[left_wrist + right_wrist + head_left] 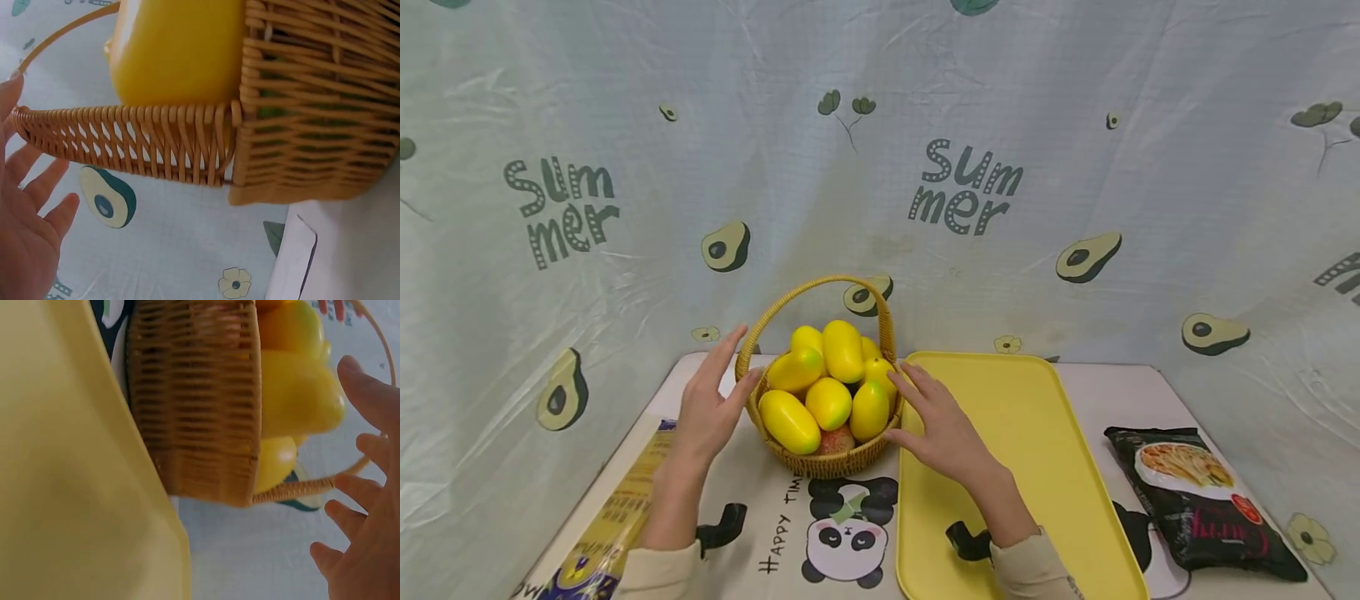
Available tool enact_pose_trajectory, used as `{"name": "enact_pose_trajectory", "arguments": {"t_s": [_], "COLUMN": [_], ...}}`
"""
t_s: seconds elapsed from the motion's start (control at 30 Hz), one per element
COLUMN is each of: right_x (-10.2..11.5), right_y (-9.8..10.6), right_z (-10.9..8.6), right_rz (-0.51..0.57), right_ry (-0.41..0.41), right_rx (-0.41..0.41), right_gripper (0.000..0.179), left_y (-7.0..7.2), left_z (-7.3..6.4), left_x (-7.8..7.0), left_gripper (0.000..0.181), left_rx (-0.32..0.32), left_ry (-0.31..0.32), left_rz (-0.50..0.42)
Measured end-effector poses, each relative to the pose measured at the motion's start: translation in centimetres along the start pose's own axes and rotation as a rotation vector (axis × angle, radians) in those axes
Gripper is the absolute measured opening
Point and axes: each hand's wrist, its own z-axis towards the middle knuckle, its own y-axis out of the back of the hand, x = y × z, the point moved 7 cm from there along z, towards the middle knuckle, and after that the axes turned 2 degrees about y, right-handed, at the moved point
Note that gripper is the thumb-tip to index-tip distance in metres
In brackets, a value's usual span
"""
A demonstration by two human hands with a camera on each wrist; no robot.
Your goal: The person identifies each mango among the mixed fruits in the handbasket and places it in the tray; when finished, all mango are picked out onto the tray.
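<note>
A wicker basket (842, 465) with a tall arched handle (886, 321) stands at the table's back, heaped with several yellow mango-like fruits (844, 352). Low in the heap shows a reddish round fruit (835, 440), partly covered. To the basket's left is my left hand (709, 412), fingers extended and thumb close to the handle's base. In the left wrist view its fingers (61, 215) are spread beside the handle; contact is unclear. On the other side, my right hand (943, 429) has its fingers spread near the rim, nothing held. The right wrist view shows them apart from the fruits.
A yellow tray (1015, 408) lies right of the basket, its left edge close by. At far right sits a black food packet (1202, 500). A long yellow packet (617, 508) lies along the left side, partly behind my left forearm. A printed curtain (880, 167) hangs behind.
</note>
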Motion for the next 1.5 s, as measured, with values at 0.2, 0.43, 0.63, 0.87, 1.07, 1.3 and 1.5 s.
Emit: {"name": "enact_pose_trajectory", "arguments": {"t_s": [0.2, 0.43, 0.63, 0.87, 1.07, 1.3, 1.5], "right_x": [1.6, 2.5, 2.2, 1.8, 1.8, 2.5, 2.8], "right_y": [-1.1, -2.6, -3.9, -4.5, -4.5, -3.1, -1.2], "right_z": [0.7, 1.6, 2.1, 2.0, 1.9, 1.9, 1.8], "right_rz": [0.076, 0.132, 0.191, 0.233, 0.250, 0.258, 0.266], "right_ry": [-0.011, 0.000, -0.074, -0.173, -0.162, -0.104, -0.054], "right_rx": [-0.001, -0.022, -0.041, -0.059, -0.096, -0.173, -0.239], "right_gripper": [0.081, 0.077, 0.078, 0.081, 0.080, 0.080, 0.081], "left_y": [-1.3, -1.3, -1.0, -0.8, -0.2, 0.4, 0.4], "left_z": [0.3, 0.6, 0.8, 1.0, 0.9, 0.9, 0.8], "left_x": [-0.4, -1.3, -1.9, -2.0, -1.8, -2.0, -2.1], "left_gripper": [0.058, 0.048, 0.044, 0.038, 0.035, 0.035, 0.035], "left_rx": [-0.004, -0.084, -0.162, -0.168, -0.209, -0.241, -0.242], "left_ry": [0.075, 0.079, 0.064, 0.074, 0.118, 0.105, 0.113], "left_rz": [-0.120, -0.247, -0.304, -0.358, -0.329, -0.351, -0.342]}}
